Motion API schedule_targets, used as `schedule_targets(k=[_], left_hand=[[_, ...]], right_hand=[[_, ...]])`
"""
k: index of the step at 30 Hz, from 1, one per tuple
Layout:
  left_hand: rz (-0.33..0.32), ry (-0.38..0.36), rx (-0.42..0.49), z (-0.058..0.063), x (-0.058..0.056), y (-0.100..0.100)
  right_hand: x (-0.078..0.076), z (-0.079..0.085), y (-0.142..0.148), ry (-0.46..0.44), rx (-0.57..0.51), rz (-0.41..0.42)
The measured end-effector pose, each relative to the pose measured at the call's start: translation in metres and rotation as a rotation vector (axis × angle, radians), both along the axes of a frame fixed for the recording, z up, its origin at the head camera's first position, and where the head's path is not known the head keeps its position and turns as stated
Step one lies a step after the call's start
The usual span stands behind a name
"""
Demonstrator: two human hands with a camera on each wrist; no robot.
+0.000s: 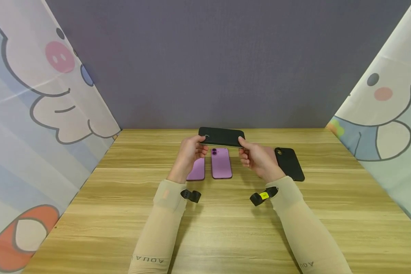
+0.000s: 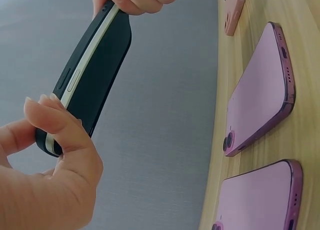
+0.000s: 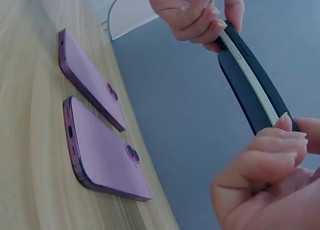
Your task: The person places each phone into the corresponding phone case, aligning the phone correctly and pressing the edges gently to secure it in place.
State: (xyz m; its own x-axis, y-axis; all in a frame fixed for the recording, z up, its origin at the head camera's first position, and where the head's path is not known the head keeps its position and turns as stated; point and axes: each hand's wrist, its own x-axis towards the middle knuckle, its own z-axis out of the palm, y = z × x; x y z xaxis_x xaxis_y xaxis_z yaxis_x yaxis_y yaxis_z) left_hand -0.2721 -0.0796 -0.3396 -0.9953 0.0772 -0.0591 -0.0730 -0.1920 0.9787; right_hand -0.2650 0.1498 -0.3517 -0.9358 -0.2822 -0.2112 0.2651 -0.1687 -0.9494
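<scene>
Both hands hold a phone [image 2: 104, 73] in a black case [image 1: 222, 137] up over the far part of the table, lengthwise from left to right. The left hand [image 1: 191, 152] pinches one end, its thumb beside the camera opening. At the opposite end, the right hand [image 1: 258, 158] grips with its thumb on the case back and its fingers curled beneath. Both wrist views show the phone's pale side frame and side button between the case edge and the dark screen. Below the held phone lies a purple phone [image 1: 222, 163], camera end away from me.
A second purple phone [image 1: 196, 172] lies partly behind the left hand. To the right, a black phone case [image 1: 290, 164] lies beside a pink item [image 1: 271, 153] that the right hand partly hides. A grey panel [image 1: 222, 64] stands behind the wooden table [image 1: 226, 228], with cartoon-printed cloth on both sides.
</scene>
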Motion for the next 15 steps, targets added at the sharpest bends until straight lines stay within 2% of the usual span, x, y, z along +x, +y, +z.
schedule_targets(k=[7, 15], left_hand=[[-0.032, -0.03, 0.031, -0.0004, -0.0009, 0.0024], [-0.024, -0.015, 0.068, -0.0009, -0.0015, -0.0004]], right_hand=[[0.0031, 0.0019, 0.0005, -0.005, -0.092, -0.063], [0.0004, -0.0001, 0.0022, 0.029, -0.119, -0.019]])
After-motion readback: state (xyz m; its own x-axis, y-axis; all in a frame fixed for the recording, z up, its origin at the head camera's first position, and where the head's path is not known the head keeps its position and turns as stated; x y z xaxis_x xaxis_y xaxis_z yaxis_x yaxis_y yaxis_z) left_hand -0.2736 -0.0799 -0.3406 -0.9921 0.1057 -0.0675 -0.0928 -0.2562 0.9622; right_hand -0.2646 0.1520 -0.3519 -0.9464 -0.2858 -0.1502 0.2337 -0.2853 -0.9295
